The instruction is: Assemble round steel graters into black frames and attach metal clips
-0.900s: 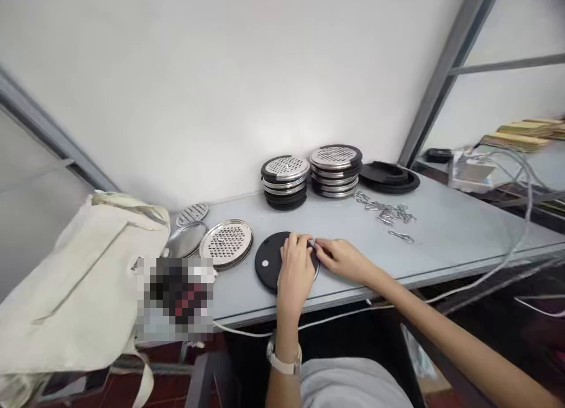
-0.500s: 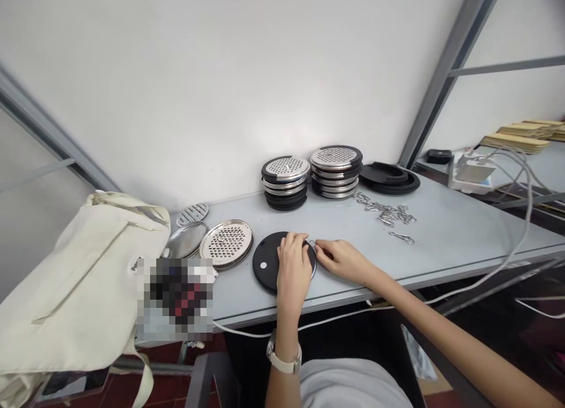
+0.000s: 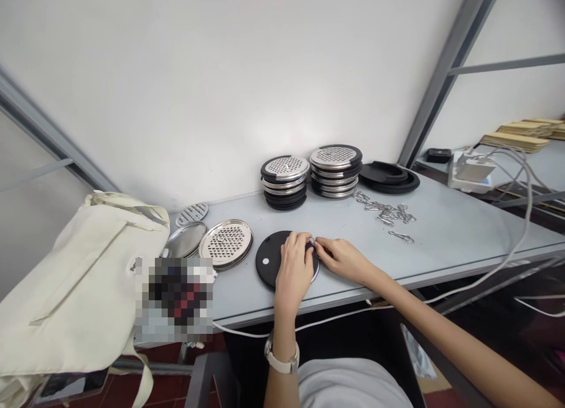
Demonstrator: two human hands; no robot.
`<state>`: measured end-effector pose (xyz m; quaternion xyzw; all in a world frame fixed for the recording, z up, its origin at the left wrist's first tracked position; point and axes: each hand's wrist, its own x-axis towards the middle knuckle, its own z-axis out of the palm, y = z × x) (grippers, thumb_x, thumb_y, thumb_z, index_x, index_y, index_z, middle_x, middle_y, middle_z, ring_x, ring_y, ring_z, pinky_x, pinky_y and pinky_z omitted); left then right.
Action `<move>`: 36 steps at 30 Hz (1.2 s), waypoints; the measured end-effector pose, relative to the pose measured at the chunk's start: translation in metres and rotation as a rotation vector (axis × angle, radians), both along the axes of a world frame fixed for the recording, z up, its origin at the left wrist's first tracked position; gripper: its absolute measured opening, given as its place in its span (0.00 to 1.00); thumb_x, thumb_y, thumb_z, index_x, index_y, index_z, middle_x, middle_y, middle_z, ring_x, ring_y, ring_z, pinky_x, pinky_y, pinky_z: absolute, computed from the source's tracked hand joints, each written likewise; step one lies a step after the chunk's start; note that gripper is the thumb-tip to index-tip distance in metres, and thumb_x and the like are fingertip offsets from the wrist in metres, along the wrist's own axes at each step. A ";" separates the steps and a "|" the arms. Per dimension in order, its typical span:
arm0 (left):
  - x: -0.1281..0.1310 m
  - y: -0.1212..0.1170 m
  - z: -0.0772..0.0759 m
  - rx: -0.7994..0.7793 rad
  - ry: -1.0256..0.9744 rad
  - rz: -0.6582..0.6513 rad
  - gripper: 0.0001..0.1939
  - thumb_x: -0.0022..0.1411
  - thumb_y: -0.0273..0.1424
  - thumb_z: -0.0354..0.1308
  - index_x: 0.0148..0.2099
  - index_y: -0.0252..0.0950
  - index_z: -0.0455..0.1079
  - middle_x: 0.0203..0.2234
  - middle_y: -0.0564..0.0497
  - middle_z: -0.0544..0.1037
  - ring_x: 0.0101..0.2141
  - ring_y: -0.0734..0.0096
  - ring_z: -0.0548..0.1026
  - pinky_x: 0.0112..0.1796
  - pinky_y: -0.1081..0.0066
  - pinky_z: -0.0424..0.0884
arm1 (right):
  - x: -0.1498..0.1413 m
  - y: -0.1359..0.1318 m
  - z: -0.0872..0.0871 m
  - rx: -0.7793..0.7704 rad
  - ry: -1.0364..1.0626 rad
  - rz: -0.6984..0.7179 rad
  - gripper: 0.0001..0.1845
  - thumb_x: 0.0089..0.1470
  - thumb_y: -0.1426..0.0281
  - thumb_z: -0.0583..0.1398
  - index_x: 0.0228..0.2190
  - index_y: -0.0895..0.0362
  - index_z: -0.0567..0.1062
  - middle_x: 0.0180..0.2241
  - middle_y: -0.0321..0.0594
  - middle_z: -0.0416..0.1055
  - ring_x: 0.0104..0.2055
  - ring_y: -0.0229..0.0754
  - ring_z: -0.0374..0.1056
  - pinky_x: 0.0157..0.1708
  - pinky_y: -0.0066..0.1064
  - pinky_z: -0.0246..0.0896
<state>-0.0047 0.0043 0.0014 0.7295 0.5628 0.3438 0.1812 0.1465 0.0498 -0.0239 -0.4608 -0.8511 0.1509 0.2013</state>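
Note:
Over the right part of a black round disc (image 3: 268, 272) with a white dot and a silver rim at its right edge lies my left hand (image 3: 295, 266), gripping it down with fingers closed toward the far edge. A small metal wire clip (image 3: 312, 241) shows at that edge. My right hand (image 3: 338, 258) pinches the clip between thumb and forefinger. Similar wire clips (image 3: 388, 212) lie loose in a pile on the table, and a single clip (image 3: 401, 237) lies apart from them. The disc's underside is hidden.
Steel grater plates (image 3: 226, 243) lie left of the disc. Behind stand two stacks of round graters, one left (image 3: 285, 184) and one right (image 3: 336, 171), beside black round bases (image 3: 391, 178). A cream bag (image 3: 75, 290) covers the table's left end; a white cable (image 3: 485, 284) hangs along the front.
The disc and my left hand have shifted slightly, the disc a little to the right. The clip between my right fingertips now shows more clearly at the disc's edge.

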 end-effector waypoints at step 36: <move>0.001 -0.001 0.000 0.016 0.084 -0.033 0.19 0.67 0.25 0.42 0.55 0.45 0.65 0.51 0.52 0.72 0.51 0.64 0.66 0.56 0.56 0.57 | -0.001 0.000 0.004 -0.005 -0.048 -0.010 0.17 0.62 0.68 0.47 0.27 0.58 0.70 0.24 0.40 0.72 0.23 0.37 0.64 0.26 0.27 0.47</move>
